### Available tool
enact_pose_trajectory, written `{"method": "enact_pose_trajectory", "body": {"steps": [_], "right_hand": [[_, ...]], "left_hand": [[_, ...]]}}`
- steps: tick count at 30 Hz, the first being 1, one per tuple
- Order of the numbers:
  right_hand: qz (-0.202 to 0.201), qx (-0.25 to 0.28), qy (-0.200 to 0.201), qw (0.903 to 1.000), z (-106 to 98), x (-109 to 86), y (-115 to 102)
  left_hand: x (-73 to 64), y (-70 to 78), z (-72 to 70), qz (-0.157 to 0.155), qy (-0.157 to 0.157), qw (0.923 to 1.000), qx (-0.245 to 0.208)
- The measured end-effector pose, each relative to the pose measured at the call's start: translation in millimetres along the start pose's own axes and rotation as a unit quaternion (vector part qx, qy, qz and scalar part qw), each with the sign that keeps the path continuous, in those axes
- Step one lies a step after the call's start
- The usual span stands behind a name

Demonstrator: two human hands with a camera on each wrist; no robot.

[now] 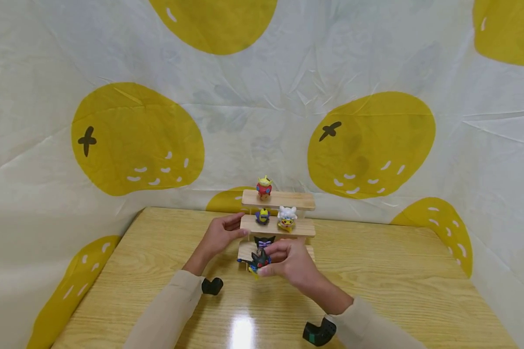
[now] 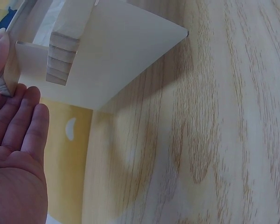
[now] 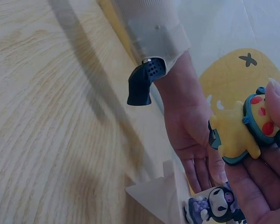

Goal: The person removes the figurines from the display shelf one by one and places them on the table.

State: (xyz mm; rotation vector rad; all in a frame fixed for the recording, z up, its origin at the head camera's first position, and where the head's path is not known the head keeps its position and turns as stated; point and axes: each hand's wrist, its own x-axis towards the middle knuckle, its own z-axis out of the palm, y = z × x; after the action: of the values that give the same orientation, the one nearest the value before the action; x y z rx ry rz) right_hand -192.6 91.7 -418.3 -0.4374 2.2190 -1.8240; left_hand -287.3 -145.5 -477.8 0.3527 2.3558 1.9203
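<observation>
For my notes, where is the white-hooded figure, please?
In the head view, the white-hooded figure stands on the middle shelf, right of the blue-yellow figure.

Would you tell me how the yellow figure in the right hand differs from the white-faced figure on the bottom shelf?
The yellow figure is in the right hand; the white-faced figure is on the bottom shelf. The yellow figure's body is yellow; the white-faced figure's shows pale purple. Both have dark headgear.

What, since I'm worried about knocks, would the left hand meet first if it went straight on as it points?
Likely the pale wooden three-tier stand: the left hand is at the left end of its middle shelf, though depth leaves exact contact unclear.
</observation>
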Motion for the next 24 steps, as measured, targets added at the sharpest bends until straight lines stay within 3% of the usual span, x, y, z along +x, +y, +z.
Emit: {"method": "enact_pose_trajectory", "body": {"steps": [24], "right_hand": [[0.009, 0.012, 0.003, 0.9999, 12, 1.0, 8]], "left_hand": [[0.4, -1.4, 0.3, -0.005, 0.006, 0.9999, 0.010]]}}
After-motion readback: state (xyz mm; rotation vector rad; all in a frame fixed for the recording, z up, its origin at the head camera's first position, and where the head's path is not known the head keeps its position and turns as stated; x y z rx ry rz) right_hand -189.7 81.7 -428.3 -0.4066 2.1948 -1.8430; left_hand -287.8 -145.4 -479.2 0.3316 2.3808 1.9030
